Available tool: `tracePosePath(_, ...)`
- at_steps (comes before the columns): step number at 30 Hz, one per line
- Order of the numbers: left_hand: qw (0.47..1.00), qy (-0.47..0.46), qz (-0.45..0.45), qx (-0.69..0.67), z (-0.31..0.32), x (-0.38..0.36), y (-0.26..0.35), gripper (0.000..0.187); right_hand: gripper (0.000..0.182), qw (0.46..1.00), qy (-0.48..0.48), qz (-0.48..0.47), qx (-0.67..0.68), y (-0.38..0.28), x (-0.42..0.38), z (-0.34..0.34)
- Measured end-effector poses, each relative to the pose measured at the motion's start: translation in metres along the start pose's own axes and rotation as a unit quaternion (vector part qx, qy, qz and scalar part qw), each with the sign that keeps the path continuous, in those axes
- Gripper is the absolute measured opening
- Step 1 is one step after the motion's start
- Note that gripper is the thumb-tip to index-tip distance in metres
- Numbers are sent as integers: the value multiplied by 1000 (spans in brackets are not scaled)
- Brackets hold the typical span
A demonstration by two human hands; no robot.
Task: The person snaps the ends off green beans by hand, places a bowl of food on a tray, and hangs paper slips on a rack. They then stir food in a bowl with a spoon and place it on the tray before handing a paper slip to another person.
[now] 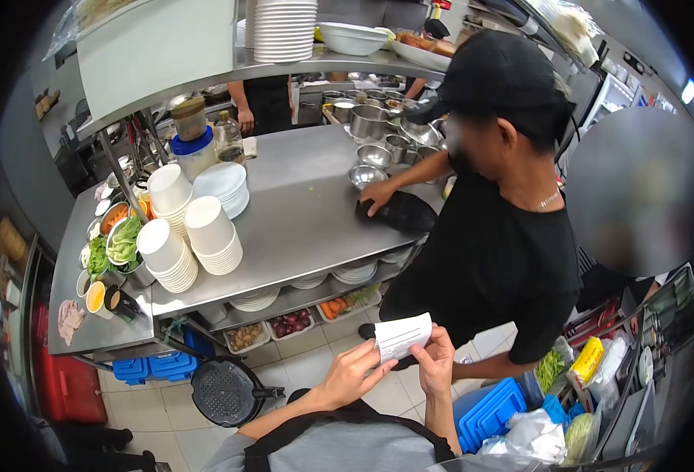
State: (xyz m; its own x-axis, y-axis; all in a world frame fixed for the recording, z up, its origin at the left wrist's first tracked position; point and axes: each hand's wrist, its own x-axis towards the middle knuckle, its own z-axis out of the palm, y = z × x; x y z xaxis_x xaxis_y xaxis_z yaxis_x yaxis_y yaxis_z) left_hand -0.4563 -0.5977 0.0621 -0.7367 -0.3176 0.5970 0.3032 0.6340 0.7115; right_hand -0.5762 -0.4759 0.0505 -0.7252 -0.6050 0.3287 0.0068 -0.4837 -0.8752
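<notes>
A small white printed paper slip [400,337] is held up in front of my body, between both hands. My left hand [352,373] has its fingers closed on the slip's left and lower side. On the right edge, my right hand [437,360] pinches the paper with thumb and fingers. Dark lines of print show on the slip, too small to read. Beyond it, a co-worker in a black cap and black shirt [492,236] leans over the steel counter [284,197], one hand on a black object [398,211] whose kind I cannot make out.
Stacked white tubs [212,228] and plates [223,187] stand on the counter's left, beside bowls of vegetables [123,240]. Metal bowls [374,156] sit at the back. A black perforated stool [223,392] is on the floor at left. Blue crates [492,413] lie at right.
</notes>
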Motion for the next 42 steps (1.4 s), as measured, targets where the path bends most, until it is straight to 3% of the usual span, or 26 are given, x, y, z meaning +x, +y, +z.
tracePosePath(1, 1000, -2, -21, -19, -1, 4, -2, 21, 9, 1000, -8, 18, -2, 0, 8, 1)
tracePosePath(5, 995, 14, -61, -78, -12, 17, -16, 21, 2, 996, -42, 77, 30, 11, 32, 5)
tracePosePath(9, 993, 16, -69, -96, -26, 28, -35, 23, 8, 990, -48, 128, 47, 30, 53, 17)
tracePosePath(13, 992, 18, -83, -89, -48, 47, -64, 19, 6, 994, -23, 108, -24, 40, 78, 45)
tracePosePath(16, 971, -45, -203, -119, -77, 57, -103, 26, 7, 992, -12, 98, -82, 54, 100, 71)
tracePosePath(17, 969, 1, -193, -156, -80, 63, -118, 30, 8, 991, -9, 90, -98, 60, 111, 81)
tracePosePath(20, 914, -5, -333, -232, -107, 75, -163, 44, 19, 988, -11, 82, -129, 92, 138, 99)
tracePosePath(25, 858, 44, -341, -383, -128, 101, -204, 42, 28, 987, 1, 164, 3, 116, 170, 128)
tracePosePath(29, 845, -2, -354, -401, -141, 111, -223, 39, 26, 990, 11, 126, -54, 132, 180, 136)
tracePosePath(33, 916, -48, -254, -307, -142, 119, -225, 38, 26, 984, 22, 148, -96, 139, 182, 141)
tracePosePath(38, 909, -117, -251, -312, -157, 128, -237, 30, 26, 976, -48, 181, -109, 125, 196, 135)
tracePosePath(42, 959, -51, -168, -222, -152, 139, -235, 29, 24, 986, -39, 69, -146, 127, 202, 141)
